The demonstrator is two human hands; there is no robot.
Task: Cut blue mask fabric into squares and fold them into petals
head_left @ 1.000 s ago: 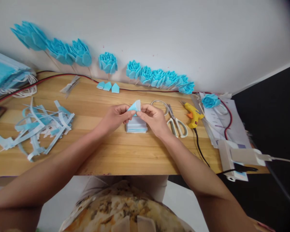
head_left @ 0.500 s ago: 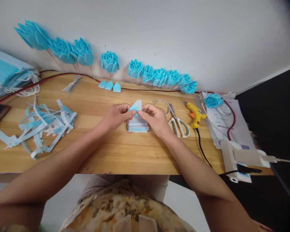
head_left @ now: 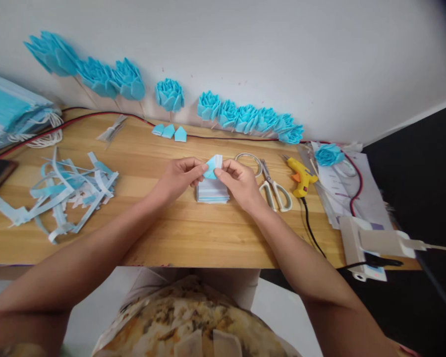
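Both my hands meet over the middle of the wooden table (head_left: 193, 233). My left hand (head_left: 178, 178) and my right hand (head_left: 238, 183) pinch a small light-blue and white folded piece (head_left: 212, 165) between their fingertips, one on each side. The piece is held just above a small stack of cut blue squares (head_left: 212, 191) lying on the table. Three folded blue petals (head_left: 170, 132) lie farther back near the wall.
White-handled scissors (head_left: 275, 191), a wire ring (head_left: 250, 159) and a yellow glue gun (head_left: 300, 174) lie to the right. Blue flowers (head_left: 245, 119) line the wall. Cut strips (head_left: 63, 191) pile at left, face masks (head_left: 11, 111) far left, a power strip (head_left: 371, 245) at right.
The fingers have shifted slightly on the folded piece, turning and folding it a little. Both hands stay in the same place above the stack.
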